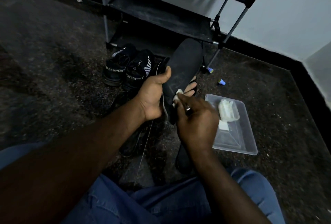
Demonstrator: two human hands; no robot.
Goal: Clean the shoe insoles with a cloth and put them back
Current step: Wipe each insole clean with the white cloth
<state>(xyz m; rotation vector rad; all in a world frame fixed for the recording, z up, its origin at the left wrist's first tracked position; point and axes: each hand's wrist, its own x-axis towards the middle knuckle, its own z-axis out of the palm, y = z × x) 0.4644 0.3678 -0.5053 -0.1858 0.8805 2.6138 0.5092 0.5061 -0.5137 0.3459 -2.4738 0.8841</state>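
Above the dark speckled floor [53, 73], in front of the person's knees, the left hand [154, 96] grips a long black foam insole [184, 64] near its heel end. The thumb is curled over the left edge and the fingers are wrapped round behind. The toe end rises away from the hand toward the black metal-framed shoe rack [161, 14]. The right hand [195, 121] pinches a small white cloth [179, 92] against the insole's upper face, just below the left thumb. A pair of black sneakers lettered "SPORT" [125, 66] stands on the floor just left of the insole. A clear plastic tray [238, 143] lies to the right.
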